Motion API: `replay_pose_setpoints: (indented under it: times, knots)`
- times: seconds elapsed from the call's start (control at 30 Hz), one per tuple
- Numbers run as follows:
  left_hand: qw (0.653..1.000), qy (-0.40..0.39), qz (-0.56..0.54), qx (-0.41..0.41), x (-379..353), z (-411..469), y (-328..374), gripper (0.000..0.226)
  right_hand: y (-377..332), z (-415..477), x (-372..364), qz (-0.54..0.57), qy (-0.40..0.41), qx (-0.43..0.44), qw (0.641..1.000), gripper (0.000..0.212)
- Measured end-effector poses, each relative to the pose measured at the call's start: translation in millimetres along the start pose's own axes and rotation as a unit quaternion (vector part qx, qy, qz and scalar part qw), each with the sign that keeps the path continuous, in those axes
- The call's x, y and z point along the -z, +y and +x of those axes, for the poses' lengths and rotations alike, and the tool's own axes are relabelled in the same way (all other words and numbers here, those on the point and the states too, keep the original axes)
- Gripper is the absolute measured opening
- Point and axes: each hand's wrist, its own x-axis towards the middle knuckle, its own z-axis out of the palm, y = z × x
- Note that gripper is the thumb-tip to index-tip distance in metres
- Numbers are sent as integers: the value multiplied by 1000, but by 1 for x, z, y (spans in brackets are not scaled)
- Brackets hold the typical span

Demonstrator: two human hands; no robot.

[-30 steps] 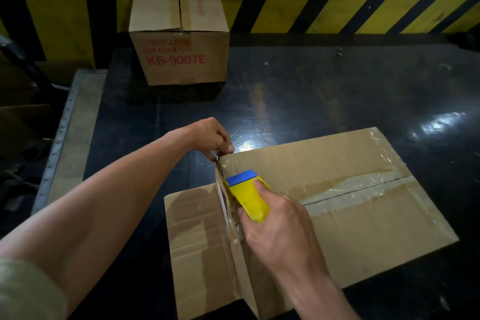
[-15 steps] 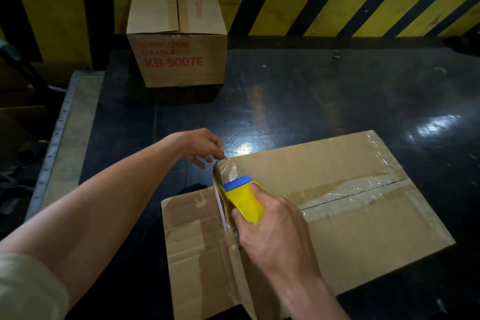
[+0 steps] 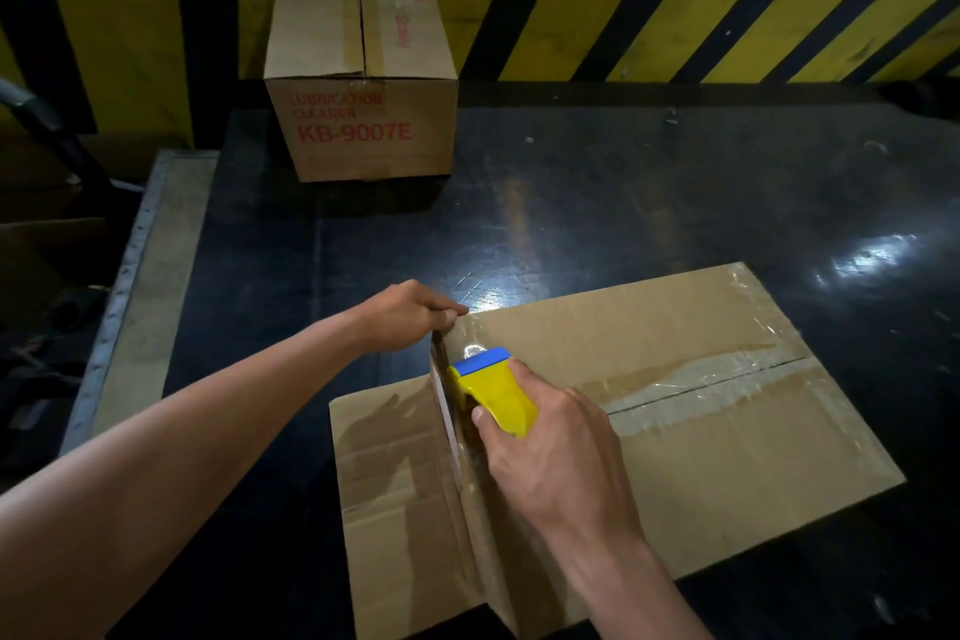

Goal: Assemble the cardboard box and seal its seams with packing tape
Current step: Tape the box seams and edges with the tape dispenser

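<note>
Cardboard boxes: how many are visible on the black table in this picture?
2. One brown cardboard box with red lettering stands at the table's far side near the striped wall. The other, a plain brown cardboard box, lies near, under both hands. Others may be out of view.

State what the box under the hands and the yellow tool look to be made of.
Box: brown cardboard, matte, with creased flaps; a glossy clear tape strip covers its centre seam. Yellow tool in the right hand: likely moulded plastic, smooth, with a blue end.
</note>
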Motion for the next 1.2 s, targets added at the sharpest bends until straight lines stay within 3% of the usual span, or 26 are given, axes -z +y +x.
replay_pose_setpoints:
  times: [0.33,0.87,1.03,1.2]
  knots:
    - [976,39,202,-69,-8,-5,10,36,-1,-5,7,-12,-20,-2,1000,68]
    - [947,85,295,-95,-14,-9,12,33,18,-63,25,-36,-46,-8,998,66]
    - [925,112,324,-164,-44,-31,26,39,17,-67,24,-40,-36,2,999,62]
    - [928,41,336,-156,-71,-43,25,56,15,-70,22,-41,-24,7,999,63]
